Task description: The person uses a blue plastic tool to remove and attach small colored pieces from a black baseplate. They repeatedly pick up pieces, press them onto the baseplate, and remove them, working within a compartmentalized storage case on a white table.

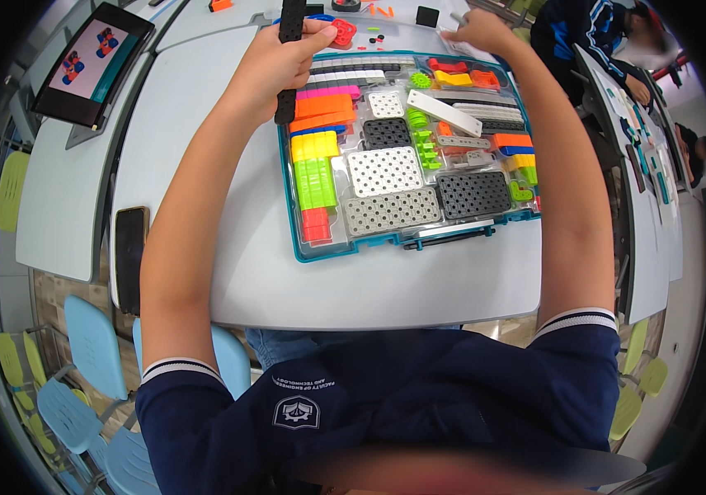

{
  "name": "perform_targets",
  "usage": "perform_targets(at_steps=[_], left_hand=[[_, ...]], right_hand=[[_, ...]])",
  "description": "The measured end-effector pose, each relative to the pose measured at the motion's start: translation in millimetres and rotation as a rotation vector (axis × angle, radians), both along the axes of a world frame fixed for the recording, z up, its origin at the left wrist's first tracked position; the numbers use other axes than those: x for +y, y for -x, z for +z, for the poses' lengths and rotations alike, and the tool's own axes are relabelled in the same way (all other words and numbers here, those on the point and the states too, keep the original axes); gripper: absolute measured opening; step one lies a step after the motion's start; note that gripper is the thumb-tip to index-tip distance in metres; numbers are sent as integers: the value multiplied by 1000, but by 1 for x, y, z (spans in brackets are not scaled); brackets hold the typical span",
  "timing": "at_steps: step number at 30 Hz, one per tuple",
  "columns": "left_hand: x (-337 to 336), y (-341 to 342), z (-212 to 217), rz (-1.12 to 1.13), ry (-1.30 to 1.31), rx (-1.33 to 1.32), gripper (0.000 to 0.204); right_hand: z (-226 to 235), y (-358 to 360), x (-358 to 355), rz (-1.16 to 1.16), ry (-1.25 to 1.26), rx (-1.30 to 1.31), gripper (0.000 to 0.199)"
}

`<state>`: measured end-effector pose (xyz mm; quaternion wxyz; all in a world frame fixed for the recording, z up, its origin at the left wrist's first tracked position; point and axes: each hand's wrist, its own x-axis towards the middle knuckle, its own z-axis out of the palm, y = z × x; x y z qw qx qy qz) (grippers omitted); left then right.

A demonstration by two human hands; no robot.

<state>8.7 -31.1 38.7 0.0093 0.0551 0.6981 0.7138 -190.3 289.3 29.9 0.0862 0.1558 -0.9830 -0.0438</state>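
My left hand [275,70] is closed on a long black beam with holes [291,21], which stands roughly upright across the palm. Between its thumb and fingertips is a red plate with holes [343,33]. Beyond the far right part of the case, my right hand [483,35] is closed, with what seems a small grey piece at its fingertips; its kind is too small to tell. Below both hands lies an open teal case [297,223] of plastic building parts. It holds a white perforated plate [386,172], a black perforated plate [474,195] and a loose white beam [444,113].
A tablet [93,62] showing a built model stands at the far left. A phone [131,260] lies on the white table's left edge. Small loose parts and a black block [427,16] lie behind the case. Another person [592,41] works at the right.
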Motion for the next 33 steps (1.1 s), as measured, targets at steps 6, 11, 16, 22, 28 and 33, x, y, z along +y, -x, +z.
perform_targets(at_steps=[6, 11, 16, 22, 28, 33], left_hand=[[-4, 4, -3, 10, 2, 30, 30], [-16, 15, -5, 15, -99, 62, 27], [-29, 24, -9, 31, -271, 47, 30], [-31, 28, -11, 95, -374, 41, 31], [-32, 32, -19, 67, -387, 32, 33], [-31, 32, -21, 68, -359, 26, 33]], right_hand=[[8, -22, 0, -98, 29, -125, 57], [21, -19, 3, -178, 78, -38, 41], [19, -24, 15, -242, 87, 14, 38], [22, -36, 22, -60, -11, 18, 34], [19, -26, 8, 28, -45, -58, 32], [6, -16, -12, -25, 18, 13, 33]])
